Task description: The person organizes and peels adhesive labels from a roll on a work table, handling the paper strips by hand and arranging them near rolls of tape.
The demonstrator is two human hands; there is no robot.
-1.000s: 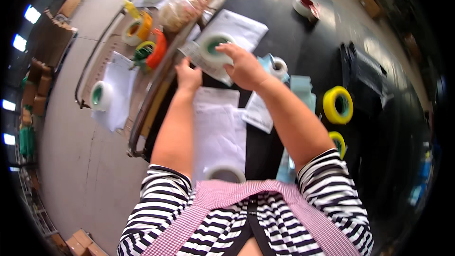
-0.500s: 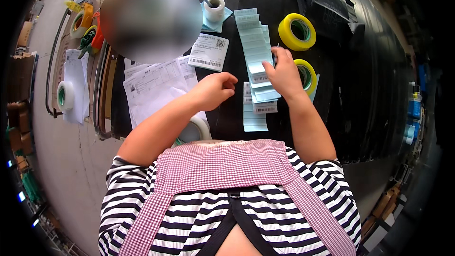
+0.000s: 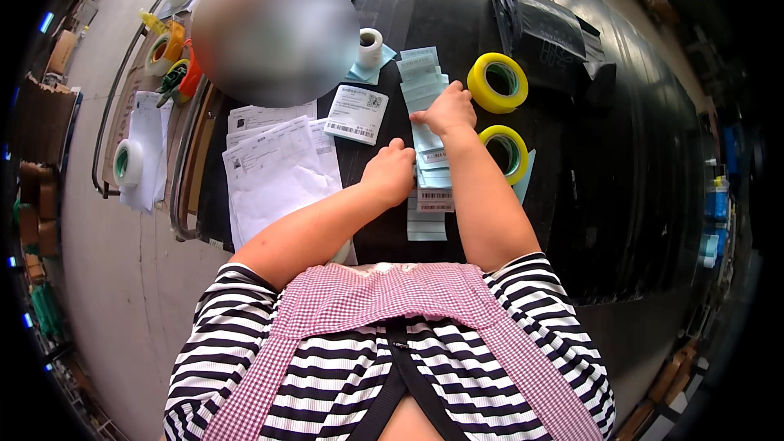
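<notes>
Labels [image 3: 429, 144] in lt. blue strips on blk table [image 3: 621, 204], L hand [image 3: 392, 171] curled at strips' L edge, R hand [image 3: 451, 112] bent over them, can't tell if either grips, 2 yellow tape rolls [image 3: 482, 99] just to R, papers [image 3: 282, 180] to L

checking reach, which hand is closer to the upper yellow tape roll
Right: the right hand is just left of the upper yellow tape roll; the left hand is farther left and lower.
</notes>
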